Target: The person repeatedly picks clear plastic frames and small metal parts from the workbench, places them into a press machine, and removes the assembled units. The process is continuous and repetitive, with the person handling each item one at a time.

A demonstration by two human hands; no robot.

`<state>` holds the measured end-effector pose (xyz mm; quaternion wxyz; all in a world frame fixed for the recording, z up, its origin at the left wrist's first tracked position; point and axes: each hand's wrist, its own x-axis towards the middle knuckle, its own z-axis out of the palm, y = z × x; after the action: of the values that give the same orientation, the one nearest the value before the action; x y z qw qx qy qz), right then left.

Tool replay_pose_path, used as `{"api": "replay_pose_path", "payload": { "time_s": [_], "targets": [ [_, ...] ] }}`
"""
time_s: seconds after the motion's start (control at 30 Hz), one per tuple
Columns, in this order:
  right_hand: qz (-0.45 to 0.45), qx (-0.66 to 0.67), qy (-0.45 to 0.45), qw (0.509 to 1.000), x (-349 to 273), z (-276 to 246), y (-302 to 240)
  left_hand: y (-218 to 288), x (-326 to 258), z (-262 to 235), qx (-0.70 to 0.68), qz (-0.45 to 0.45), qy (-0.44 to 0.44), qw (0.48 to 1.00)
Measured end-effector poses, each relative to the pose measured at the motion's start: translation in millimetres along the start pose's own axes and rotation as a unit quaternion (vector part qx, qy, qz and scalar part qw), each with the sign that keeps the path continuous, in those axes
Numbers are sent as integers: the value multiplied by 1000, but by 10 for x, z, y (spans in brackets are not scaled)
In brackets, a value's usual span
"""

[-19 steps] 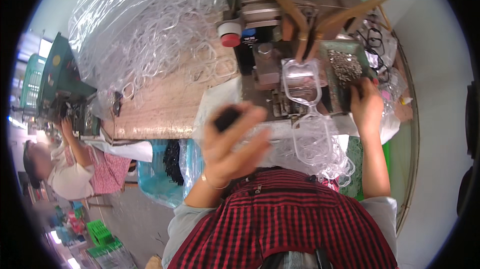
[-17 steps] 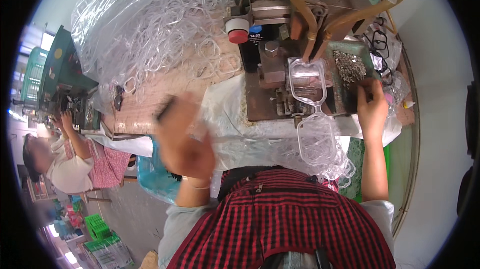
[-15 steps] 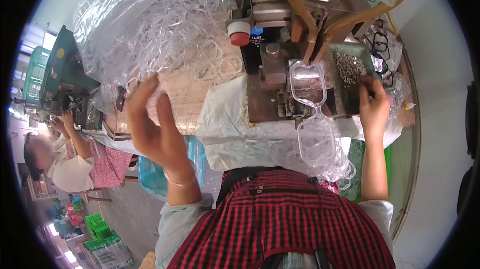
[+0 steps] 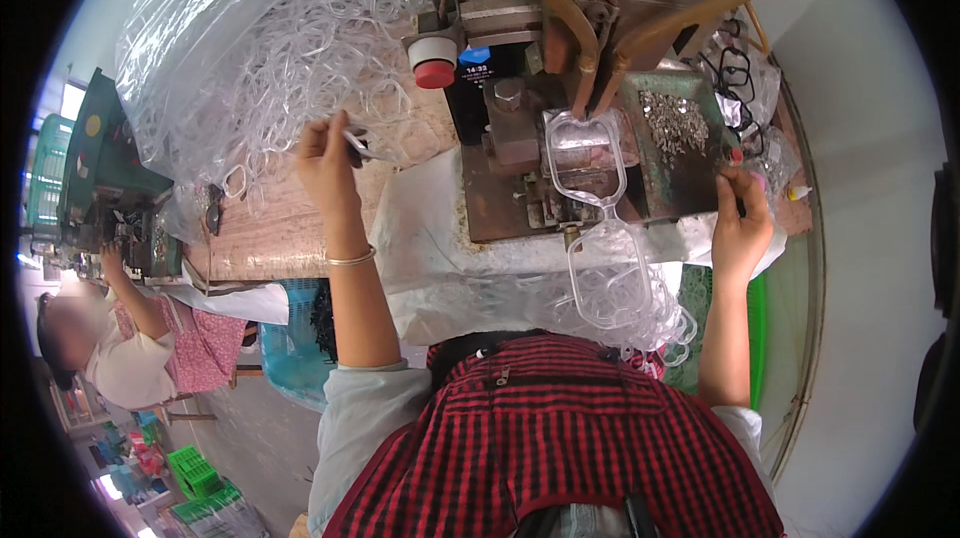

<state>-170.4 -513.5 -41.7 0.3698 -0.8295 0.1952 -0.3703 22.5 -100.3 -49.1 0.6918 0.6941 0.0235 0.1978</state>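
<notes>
My left fingers (image 4: 337, 130) curl together beside loose clear frames (image 4: 325, 68); my right fingers (image 4: 746, 186) bunch just beside the green tray (image 4: 657, 202); whether either hand pinches anything I cannot tell; between them, a clear spectacle frame (image 4: 606, 204) sits on a metal jig (image 4: 582, 160).

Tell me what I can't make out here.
In the head view:
Item in left hand: kind unclear, partly covered by the grip.
Whether right hand holds anything: the pinch hides it.
Machine: top cut off by upper edge.
Blue basket: right side behind left forearm.
</notes>
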Motion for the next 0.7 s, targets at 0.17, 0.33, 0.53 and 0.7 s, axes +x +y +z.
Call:
{"api": "replay_pose_path", "payload": {
  "time_s": [0.17,0.33,0.53,0.7],
  "targets": [
    [-37,216,-101,970,283,323,-797,592,-138,369,-110,55,-94,988],
    [1,394,-121,911,266,888,-1194,57,-573,403,-149,-60,-44,986],
    [34,428,-171,887,272,796,-1214,882,-708,489,-86,264,-115,954],
    [66,505,-190,839,216,748,-1384,1503,-512,740,24,436,-112,893]
  ]
}}
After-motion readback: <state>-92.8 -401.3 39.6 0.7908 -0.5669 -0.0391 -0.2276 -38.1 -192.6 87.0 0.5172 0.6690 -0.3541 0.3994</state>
